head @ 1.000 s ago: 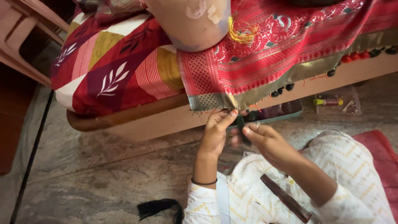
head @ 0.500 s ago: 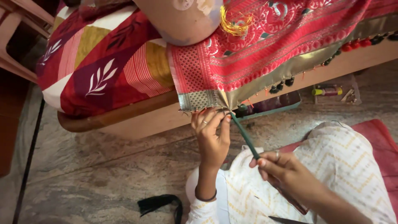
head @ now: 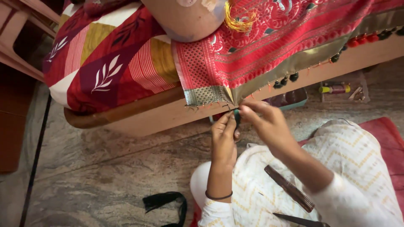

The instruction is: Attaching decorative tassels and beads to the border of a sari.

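A red patterned cloth [head: 269, 46] with a gold-olive border hangs over the bed edge, small dark and red tassels [head: 286, 80] along its hem. My left hand [head: 224, 136] and my right hand [head: 265, 122] meet just under the cloth's corner [head: 210, 96], both pinching a dark green thread bundle [head: 237, 115] between their fingertips. The left wrist wears a thin black band. On my lap lie a brown comb [head: 289, 188] and dark scissors [head: 301, 220].
A red, maroon and yellow bedsheet [head: 105, 63] covers the wooden bed [head: 139, 115]. A pale cushion [head: 185, 19] and yellow thread [head: 240, 19] lie on it. Black thread [head: 164, 201] lies on the stone floor. Thread spools [head: 334, 89] and a teal tray [head: 294, 99] sit under the bed.
My right hand, which had pulled the green thread out down to the right, has come back up to the left hand at the cloth's corner. The view has shifted slightly.
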